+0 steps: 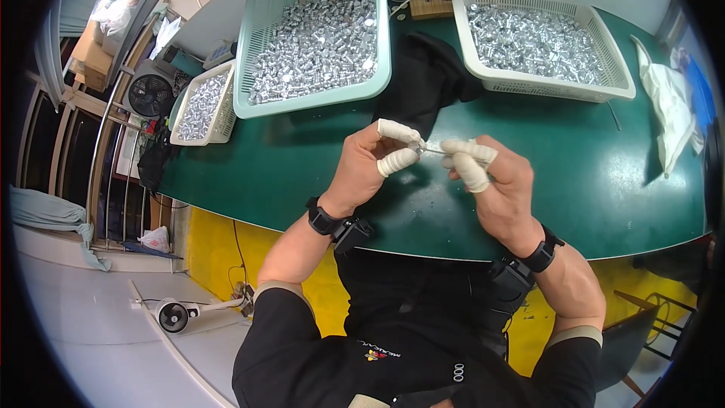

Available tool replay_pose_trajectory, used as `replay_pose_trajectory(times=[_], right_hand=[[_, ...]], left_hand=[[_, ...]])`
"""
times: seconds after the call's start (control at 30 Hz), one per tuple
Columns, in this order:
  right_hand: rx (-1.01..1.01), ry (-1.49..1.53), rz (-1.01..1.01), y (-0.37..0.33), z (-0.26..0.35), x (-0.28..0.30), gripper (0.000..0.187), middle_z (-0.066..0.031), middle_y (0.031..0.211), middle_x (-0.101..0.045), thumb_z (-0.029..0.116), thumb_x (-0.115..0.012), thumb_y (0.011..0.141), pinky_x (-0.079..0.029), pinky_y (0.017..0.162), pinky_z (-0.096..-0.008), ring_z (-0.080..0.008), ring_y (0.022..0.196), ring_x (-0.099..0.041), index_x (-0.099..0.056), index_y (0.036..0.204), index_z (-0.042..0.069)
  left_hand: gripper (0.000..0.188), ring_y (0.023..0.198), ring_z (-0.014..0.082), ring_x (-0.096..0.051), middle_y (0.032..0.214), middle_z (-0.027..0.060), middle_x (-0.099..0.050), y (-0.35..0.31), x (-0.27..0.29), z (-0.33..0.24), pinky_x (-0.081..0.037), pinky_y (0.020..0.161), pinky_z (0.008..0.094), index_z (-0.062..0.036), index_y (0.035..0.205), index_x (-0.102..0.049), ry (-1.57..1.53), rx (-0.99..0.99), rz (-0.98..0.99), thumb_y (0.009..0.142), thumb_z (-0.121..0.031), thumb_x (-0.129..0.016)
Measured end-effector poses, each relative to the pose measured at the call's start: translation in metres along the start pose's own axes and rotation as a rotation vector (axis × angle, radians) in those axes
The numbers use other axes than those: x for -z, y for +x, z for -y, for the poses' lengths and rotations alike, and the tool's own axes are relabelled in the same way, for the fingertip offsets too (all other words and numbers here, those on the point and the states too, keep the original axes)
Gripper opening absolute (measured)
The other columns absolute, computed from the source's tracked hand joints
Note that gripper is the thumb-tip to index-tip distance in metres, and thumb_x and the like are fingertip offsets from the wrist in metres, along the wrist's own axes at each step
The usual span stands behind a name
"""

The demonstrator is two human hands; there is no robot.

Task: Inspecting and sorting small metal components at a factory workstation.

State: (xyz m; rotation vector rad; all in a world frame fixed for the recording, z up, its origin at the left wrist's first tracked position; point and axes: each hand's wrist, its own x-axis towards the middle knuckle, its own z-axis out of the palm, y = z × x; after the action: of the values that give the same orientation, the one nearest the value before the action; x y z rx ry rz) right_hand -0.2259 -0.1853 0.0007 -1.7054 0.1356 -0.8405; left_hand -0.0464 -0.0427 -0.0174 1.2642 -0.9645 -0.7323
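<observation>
Our left hand (356,172) had its grip pinched, thumb against finger, around a small shiny piece (420,147), just above the surface (596,189) and in front of our chest. Our right hand (500,181) pinched a thin rod (433,152). Its tip pointed at the piece and seemed to touch it, but that spot was too tiny to be sure.

We thought the piece would be light, hard and stiff, not easy to break, but smooth and slippery. The best hold was by its sides, with soft fingertips, leaving the end near the rod free. The white finger covers (396,131) likely helped it not slip. The rod looked stiff, so we would hold it close to its tip.

Farther out, a green basket (317,104), a white basket (544,89) and a little basket (221,133) held heaps of shiny bits.
</observation>
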Motion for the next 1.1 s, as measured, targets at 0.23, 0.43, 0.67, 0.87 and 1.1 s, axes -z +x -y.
replay_pose_trajectory(times=[0.23,0.43,0.67,0.87,1.1], right_hand=[[-0.086,0.091,-0.069,0.002,0.002,0.001,0.018,-0.0063,0.083,-0.067,0.008,-0.064,0.098,-0.049,0.063,-0.0256,-0.0118,0.071,-0.063,-0.073,0.112,0.001],[-0.203,0.183,-0.086,0.005,0.004,-0.006,0.017,-0.0038,0.087,-0.069,0.009,-0.067,0.097,-0.047,0.061,-0.023,-0.0098,0.074,-0.063,-0.073,0.111,0.002],[0.062,-0.12,0.001,0.008,-0.005,0.013,0.013,-0.0031,0.084,-0.069,0.007,-0.07,0.094,-0.047,0.062,-0.0217,-0.0086,0.072,-0.062,-0.074,0.105,0.001],[-0.498,0.087,-0.1,0.01,0.001,0.006,0.011,-0.002,0.078,-0.069,0.006,-0.07,0.093,-0.048,0.062,-0.0223,-0.0078,0.068,-0.061,-0.075,0.102,0.002],[-0.321,0.119,-0.077,0.012,-0.002,0.004,0.016,-0.0026,0.078,-0.07,0.015,-0.069,0.095,-0.047,0.061,-0.0216,-0.0077,0.068,-0.062,-0.073,0.096,0.0]], left_hand=[[0.019,0.092,0.0147,-0.066,0.103,0.008,-0.07,0.001,-0.001,-0.001,-0.054,0.085,0.0299,-0.003,0.107,-0.065,0.038,-0.038,0.0,0.09,-0.004,-0.074],[0.018,0.091,0.0142,-0.066,0.103,0.0079,-0.07,0.002,-0.002,-0.003,-0.054,0.084,0.0287,-0.0026,0.106,-0.065,0.033,-0.026,-0.01,0.09,-0.005,-0.073],[0.018,0.09,0.0135,-0.065,0.101,0.007,-0.07,0.001,0.003,-0.006,-0.053,0.083,0.0277,-0.003,0.106,-0.065,-0.001,0.04,-0.017,0.091,-0.006,-0.074],[0.017,0.088,0.0125,-0.066,0.099,0.0064,-0.07,0.002,0.001,0.001,-0.054,0.083,0.0271,-0.0032,0.107,-0.065,0.161,-0.11,-0.034,0.091,-0.004,-0.072],[0.02,0.091,0.0128,-0.066,0.1,0.0058,-0.069,0.002,0.002,0.0,-0.054,0.083,0.0276,-0.0027,0.107,-0.065,0.055,0.022,-0.076,0.089,-0.003,-0.075]])
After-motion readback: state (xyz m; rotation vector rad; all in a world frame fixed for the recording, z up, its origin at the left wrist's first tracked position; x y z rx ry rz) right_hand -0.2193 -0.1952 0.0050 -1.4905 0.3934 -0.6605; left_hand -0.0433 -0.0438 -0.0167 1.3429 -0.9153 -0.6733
